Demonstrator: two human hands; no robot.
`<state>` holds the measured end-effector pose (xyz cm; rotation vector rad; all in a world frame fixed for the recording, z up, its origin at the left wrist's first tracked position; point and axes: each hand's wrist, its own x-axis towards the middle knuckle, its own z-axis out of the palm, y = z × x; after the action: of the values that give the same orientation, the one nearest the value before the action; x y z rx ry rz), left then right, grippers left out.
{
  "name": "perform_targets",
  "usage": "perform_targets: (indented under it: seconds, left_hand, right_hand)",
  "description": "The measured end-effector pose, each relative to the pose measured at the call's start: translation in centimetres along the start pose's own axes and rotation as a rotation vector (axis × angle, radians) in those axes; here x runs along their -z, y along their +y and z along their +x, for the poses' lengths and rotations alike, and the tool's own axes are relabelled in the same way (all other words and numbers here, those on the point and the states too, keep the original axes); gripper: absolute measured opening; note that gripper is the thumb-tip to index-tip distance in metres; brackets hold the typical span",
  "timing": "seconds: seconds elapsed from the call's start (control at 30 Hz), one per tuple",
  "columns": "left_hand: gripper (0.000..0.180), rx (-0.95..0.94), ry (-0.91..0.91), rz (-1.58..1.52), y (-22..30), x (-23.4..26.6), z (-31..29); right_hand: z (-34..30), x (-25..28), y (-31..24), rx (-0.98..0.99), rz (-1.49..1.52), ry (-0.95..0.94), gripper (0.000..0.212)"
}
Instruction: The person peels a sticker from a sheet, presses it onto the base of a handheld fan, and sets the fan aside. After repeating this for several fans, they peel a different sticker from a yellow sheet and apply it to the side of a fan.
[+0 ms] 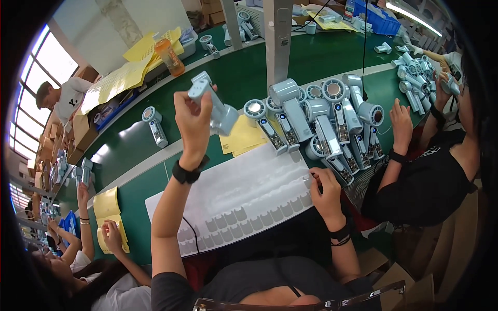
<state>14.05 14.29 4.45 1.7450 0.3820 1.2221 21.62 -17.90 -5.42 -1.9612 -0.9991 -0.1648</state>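
My left hand is raised over the work surface, its fingers closed round a light-blue handheld fan. Below it lies a white backing sheet with rows of grey tab-shaped stickers along its near side. At the sheet's right end is my right hand, with thumb and fingers bent together; whatever they pinch is too small to make out. Just beyond that hand, a pile of light-blue handheld fans lies with several handles showing bare circuit parts.
Yellow paper lies under the pile's left side. A single fan rests on the green conveyor, near an orange bottle. A grey post rises behind the pile. Co-workers sit at both sides, with another fan heap at right.
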Motion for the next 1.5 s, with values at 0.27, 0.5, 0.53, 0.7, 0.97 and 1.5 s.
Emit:
perform_targets:
  seconds: [0.27, 0.5, 0.53, 0.7, 0.97, 1.5]
  left_hand:
    - [0.054, 0.343, -0.13, -0.336, 3.7, 1.7, -9.4]
    - [0.054, 0.184, -0.28, -0.146, 5.7, 1.6, -12.4]
    - [0.054, 0.182, -0.276, -0.147, 5.9, 1.5, -12.7]
    - [0.059, 0.096, -0.269, -0.005, 6.6, 1.8, -13.9]
    - [0.061, -0.149, -0.272, 0.206, 7.2, 1.7, -15.9]
    - [0.063, -0.282, -0.291, 0.203, 7.4, 0.6, -16.9]
  right_hand:
    - [-0.2, 0.4, -0.5, -0.087, 0.099, -0.02, 0.019]
    - [0.0, 0.2, -1.0, -0.113, 0.143, 0.048, 0.014]
    - [-0.3, 0.4, -0.8, -0.122, 0.129, 0.008, 0.014]
    - [-0.3, 0.6, -1.1, 0.074, -0.051, 0.023, 0.012]
    - [2.1, 3.9, -11.6, -0.394, 0.99, -0.363, 0.011]
    - [4.3, 2.1, -13.1, -0.491, 0.999, -0.394, 0.052]
